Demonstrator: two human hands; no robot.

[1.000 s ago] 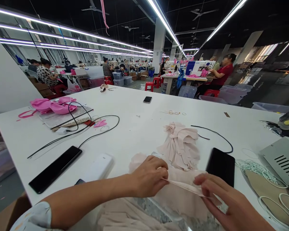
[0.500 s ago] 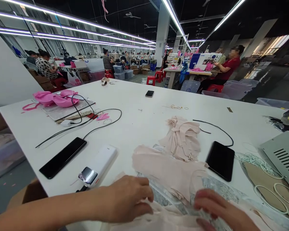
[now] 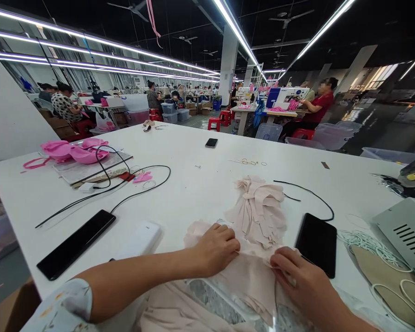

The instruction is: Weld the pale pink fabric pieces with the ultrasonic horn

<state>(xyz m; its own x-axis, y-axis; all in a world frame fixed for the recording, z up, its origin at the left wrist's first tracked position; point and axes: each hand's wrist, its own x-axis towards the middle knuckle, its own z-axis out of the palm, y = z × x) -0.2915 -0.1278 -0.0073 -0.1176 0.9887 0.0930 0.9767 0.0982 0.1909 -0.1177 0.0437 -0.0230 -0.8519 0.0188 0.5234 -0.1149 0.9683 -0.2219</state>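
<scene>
My left hand (image 3: 216, 249) and my right hand (image 3: 297, 279) both pinch the top edge of a pale pink fabric piece (image 3: 249, 276) at the near edge of the white table (image 3: 193, 184). The piece lies on a stack of similar pink pieces over clear plastic wrap (image 3: 214, 299). Just beyond my hands sits a fanned pile of small pale pink cut pieces (image 3: 259, 210). A black phone (image 3: 316, 244) lies right of my right hand, close to it.
A long black phone (image 3: 74, 244) and a white power bank (image 3: 138, 240) lie at the left with black cables (image 3: 124, 184). Pink bra cups (image 3: 74, 151) sit far left. A grey metal box (image 3: 406, 230) and white elastic loops (image 3: 376, 249) are at the right. Other people sew at machines behind.
Both hands dipped toward me below the table edge, then came back up onto the stack, pinching the fabric edge closer together than one second ago.
</scene>
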